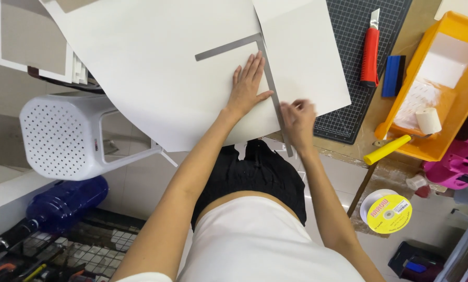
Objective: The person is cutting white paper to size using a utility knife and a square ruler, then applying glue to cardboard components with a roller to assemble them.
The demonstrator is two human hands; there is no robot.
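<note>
My left hand [247,86] lies flat, fingers spread, on a large white sheet [155,62], pressing beside the long arm of a metal L-shaped square [269,78]. My right hand [298,119] is blurred at the near end of that square, fingers curled against its edge; whether it holds a small tool I cannot tell. A second white sheet [307,57] lies to the right of the square, over a dark cutting mat [359,31].
A red utility knife [370,49] and a blue block [394,75] lie on the mat's right. An orange tray [442,94] holds a paper roll and a yellow-handled tool [388,149]. A white perforated stool [61,136] stands left, a blue jug [64,203] below.
</note>
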